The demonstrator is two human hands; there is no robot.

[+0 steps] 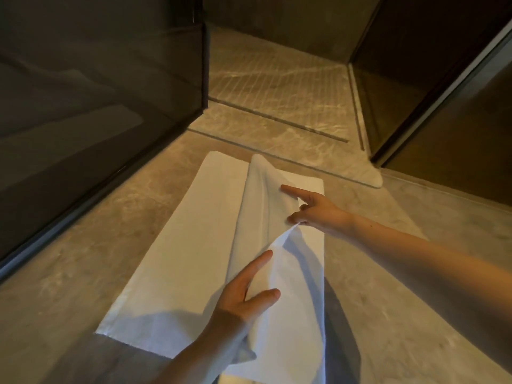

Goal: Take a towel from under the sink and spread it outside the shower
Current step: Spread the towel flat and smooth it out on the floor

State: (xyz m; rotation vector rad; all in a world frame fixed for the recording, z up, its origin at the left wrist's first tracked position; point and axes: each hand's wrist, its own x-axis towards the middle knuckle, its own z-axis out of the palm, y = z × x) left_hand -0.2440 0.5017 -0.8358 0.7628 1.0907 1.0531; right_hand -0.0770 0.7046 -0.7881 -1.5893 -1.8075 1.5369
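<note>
Towel [188,245], white, lies lengthwise on the stone floor [388,286] just before the shower threshold [277,120], its middle fold raised. Right hand [313,210] pinches that fold's edge; left hand [243,295] grips it nearer. Bare floor flanks both long edges.

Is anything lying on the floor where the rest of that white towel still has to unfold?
Nothing visible. The floor right of the towel is bare, and both the left hand and right hand already touch the raised fold.
</note>
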